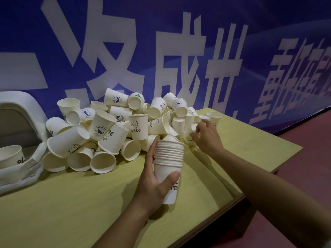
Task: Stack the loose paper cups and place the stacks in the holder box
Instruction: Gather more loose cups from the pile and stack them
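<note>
My left hand [154,183] grips a stack of several nested white paper cups [169,158], held upright above the table, thumb across the bottom cup marked HELLO. My right hand [207,136] reaches into the right side of the cup pile, fingers curled around a small loose cup [194,127] lying there. A big heap of loose white paper cups [111,129] with printed logos lies across the back of the table. At the far left stands the white holder box [34,108], with a cup [10,154] inside it.
The yellow-green table [89,203] has its right edge near my right forearm, with red floor [304,167] beyond. A blue banner wall [161,42] with large white characters rises directly behind the pile. Crumpled clear plastic [21,174] lies under the box.
</note>
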Motion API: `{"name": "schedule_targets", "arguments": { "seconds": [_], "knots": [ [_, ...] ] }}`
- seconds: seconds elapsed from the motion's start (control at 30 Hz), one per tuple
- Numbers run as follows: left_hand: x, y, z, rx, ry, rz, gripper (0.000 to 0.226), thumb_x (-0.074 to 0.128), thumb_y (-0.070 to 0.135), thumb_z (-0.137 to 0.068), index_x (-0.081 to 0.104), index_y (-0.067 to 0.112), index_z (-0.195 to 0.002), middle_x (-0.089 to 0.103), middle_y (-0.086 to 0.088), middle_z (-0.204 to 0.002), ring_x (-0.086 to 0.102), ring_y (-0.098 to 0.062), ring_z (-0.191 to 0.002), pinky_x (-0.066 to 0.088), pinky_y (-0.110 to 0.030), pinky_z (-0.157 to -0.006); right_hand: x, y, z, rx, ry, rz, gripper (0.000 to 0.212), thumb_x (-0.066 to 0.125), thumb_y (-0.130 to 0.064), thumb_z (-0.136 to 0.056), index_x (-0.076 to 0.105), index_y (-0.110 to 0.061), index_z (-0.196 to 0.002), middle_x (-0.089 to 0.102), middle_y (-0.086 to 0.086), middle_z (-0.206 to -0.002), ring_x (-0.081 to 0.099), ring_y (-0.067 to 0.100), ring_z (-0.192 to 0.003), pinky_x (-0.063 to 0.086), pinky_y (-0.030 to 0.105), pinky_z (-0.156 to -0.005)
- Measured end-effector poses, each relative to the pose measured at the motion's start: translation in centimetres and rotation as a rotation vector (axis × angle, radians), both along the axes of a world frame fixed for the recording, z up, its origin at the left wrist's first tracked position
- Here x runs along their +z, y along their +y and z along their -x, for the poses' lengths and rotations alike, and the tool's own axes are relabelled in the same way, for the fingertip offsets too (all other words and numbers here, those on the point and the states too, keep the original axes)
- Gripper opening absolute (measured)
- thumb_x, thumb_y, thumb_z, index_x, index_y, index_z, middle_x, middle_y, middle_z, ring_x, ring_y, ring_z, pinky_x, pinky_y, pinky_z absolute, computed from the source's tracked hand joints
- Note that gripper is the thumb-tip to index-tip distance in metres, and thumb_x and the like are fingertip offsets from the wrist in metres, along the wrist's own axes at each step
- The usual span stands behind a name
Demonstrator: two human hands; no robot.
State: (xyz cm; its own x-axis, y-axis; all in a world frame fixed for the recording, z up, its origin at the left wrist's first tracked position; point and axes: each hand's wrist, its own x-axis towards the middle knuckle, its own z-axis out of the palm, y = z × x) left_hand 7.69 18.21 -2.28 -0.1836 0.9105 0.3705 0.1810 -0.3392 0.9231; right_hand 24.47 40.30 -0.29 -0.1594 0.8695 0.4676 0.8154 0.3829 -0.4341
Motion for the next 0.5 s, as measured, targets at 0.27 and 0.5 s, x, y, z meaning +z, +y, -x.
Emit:
{"name": "schedule_targets", "arguments": {
  "seconds": [0.27, 0.5],
  "knots": [
    [0.3, 0.0, -0.2, -0.036, 0.004, 0.014, 0.095, 0.075, 0.054, -0.064, 0.022, 0.065, -0.142, 0.057, 0.036, -0.129, 0.068, -0.001, -0.104, 0.055, -0.016, -0.077, 2.7, -8.1, -2.1, 0.160, 0.608, -0.057, 0.058, 0.073, -0.020, -0.087, 0.036, -0.033, -0.130, 0.047, -0.006, -0.114, 0.062, 0.019, -0.092, 0.061, 0.035, -0.069],
    [-0.2, -0.2, -0.4, -0.077, 0.152, 0.060, 0.094, 0.073, 0.060, -0.067, 0.017, 0.073, -0.141, 0.051, 0.024, -0.143, 0.060, 0.003, -0.116, 0.053, -0.021, -0.093, 4.3, -13.0, 0.0, 0.462, 0.730, 0.242, 0.027, 0.063, -0.023, -0.091, 0.060, -0.040, -0.111, 0.056, -0.005, -0.115, 0.068, 0.023, -0.093, 0.061, 0.042, -0.079]
  ]
}}
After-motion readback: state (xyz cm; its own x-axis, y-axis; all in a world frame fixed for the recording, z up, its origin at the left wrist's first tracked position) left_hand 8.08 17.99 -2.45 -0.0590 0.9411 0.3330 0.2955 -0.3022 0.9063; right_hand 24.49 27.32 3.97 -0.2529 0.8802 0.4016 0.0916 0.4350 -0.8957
